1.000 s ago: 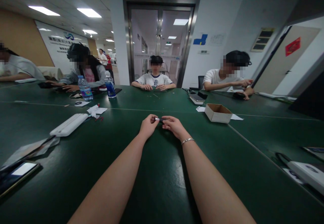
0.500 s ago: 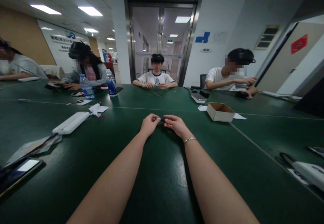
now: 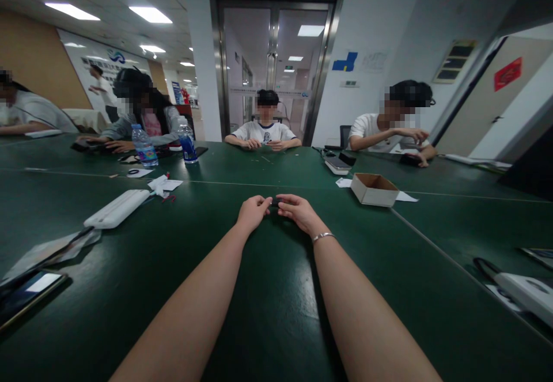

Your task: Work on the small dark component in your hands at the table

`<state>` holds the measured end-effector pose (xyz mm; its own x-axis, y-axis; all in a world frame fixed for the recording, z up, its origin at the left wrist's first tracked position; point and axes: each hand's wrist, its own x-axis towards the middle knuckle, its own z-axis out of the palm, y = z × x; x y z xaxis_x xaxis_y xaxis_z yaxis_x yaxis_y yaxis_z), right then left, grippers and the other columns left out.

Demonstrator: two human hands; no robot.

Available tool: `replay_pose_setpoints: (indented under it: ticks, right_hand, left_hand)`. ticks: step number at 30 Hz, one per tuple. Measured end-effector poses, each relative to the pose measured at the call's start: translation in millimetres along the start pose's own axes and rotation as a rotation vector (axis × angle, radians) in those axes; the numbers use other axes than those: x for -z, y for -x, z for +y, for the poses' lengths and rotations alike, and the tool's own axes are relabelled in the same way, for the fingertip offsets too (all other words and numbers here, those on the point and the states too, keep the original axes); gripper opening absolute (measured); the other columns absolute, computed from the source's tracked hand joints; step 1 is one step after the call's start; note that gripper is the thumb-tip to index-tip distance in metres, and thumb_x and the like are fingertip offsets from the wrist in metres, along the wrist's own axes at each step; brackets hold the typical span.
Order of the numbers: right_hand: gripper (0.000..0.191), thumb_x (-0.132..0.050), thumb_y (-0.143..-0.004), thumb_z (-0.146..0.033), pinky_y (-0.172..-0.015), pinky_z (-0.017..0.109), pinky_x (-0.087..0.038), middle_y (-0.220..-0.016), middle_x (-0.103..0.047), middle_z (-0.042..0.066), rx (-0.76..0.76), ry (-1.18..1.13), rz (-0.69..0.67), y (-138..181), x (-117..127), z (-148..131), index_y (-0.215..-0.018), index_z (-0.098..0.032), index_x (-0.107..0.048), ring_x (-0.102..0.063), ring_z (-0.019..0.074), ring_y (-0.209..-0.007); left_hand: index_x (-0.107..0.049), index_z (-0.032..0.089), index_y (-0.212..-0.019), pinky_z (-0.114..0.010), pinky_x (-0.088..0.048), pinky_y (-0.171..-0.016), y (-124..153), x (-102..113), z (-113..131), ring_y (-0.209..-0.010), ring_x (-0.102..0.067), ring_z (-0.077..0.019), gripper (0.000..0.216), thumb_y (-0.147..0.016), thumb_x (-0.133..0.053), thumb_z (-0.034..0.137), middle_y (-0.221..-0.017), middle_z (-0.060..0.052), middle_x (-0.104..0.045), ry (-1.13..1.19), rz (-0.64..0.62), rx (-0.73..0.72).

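- A small, slim, dark object (image 3: pixel 275 203), probably light, stiff and best gripped endwise, is being pinched by fingers of the left hand (image 3: pixel 251 214) and right hand (image 3: pixel 301 213).
- Both are being held over a flat green surface (image 3: pixel 276 290).

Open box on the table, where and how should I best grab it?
I'd pinch the near wall of the open box, coming from above on your side. It stands open side up, so that wall's rim is exposed and looks thin enough to pinch. Your right hand is the nearer one, but it's holding a small dark object.
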<state>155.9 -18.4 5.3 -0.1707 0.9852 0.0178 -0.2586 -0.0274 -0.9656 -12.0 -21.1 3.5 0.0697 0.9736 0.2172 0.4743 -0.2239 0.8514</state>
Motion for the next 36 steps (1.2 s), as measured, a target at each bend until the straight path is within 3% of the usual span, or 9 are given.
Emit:
replay_pose_setpoints:
  ticks: [6,13,19,23,27,36]
  right_hand:
    - [0.027,-0.064,-0.072,0.003,-0.065,0.019,-0.057,-0.093,-0.062,0.004,-0.001,-0.022,-0.042,1.2,1.2,-1.7,-0.093,-0.015,-0.069,-0.063,0.0083,-0.065]
    - [0.029,-0.067,-0.069,0.001,-0.063,0.020,-0.057,-0.086,-0.061,0.002,-0.006,-0.026,-0.072,3.5,1.3,-4.3,-0.093,-0.015,-0.069,-0.063,0.0086,-0.063]
    - [0.016,-0.070,-0.073,-0.006,-0.054,0.020,-0.055,-0.070,-0.064,0.004,-0.030,-0.061,-0.017,0.8,1.3,-3.7,-0.088,-0.011,-0.069,-0.060,0.0096,-0.054]
    - [0.009,-0.070,-0.076,-0.009,-0.054,0.020,-0.055,-0.069,-0.065,0.005,-0.033,-0.099,0.021,-0.2,0.5,-3.3,-0.085,-0.010,-0.068,-0.060,0.0100,-0.054]
    - [0.005,-0.068,-0.078,-0.009,-0.054,0.020,-0.056,-0.069,-0.065,0.005,-0.033,-0.108,0.045,-0.1,-0.4,-2.9,-0.083,-0.010,-0.067,-0.061,0.0106,-0.054]
    - [0.006,-0.069,-0.077,-0.007,-0.058,0.021,-0.056,-0.069,-0.066,0.006,-0.028,-0.118,0.065,1.6,-0.2,-2.0,-0.083,-0.009,-0.068,-0.061,0.0104,-0.055]
  left_hand:
    - [-0.060,0.019,-0.066,-0.027,-0.037,-0.059,-0.3,-0.1,0.5,-0.053,-0.056,-0.0147,0.051,-0.083,-0.036,0.060,-0.057,0.000,-0.062,-0.062,-0.009,0.019]
    - [-0.058,0.019,-0.058,-0.027,-0.034,-0.056,0.6,0.5,4.4,-0.050,-0.053,-0.0143,0.057,-0.084,-0.031,0.062,-0.050,0.000,-0.057,-0.094,0.025,0.059]
    - [-0.061,0.019,-0.073,-0.026,-0.037,-0.059,-2.6,-4.7,-3.3,-0.061,-0.056,-0.0142,0.041,-0.083,-0.045,0.055,-0.066,0.000,-0.063,0.000,0.038,-0.030]
    - [-0.061,0.019,-0.087,-0.025,-0.044,-0.071,-6.0,-7.7,-8.2,-0.076,-0.059,-0.0140,0.017,-0.079,-0.058,0.033,-0.081,-0.002,-0.064,0.191,0.018,-0.145]
    - [-0.060,0.018,-0.094,-0.027,-0.045,-0.079,-4.8,-7.2,-6.1,-0.084,-0.058,-0.0144,0.020,-0.074,-0.062,0.019,-0.091,-0.003,-0.063,0.235,-0.001,-0.188]
    - [-0.061,0.017,-0.089,-0.028,-0.045,-0.077,-5.3,-7.7,-5.8,-0.081,-0.059,-0.0151,0.013,-0.079,-0.057,0.023,-0.087,-0.004,-0.065,0.227,0.029,-0.142]
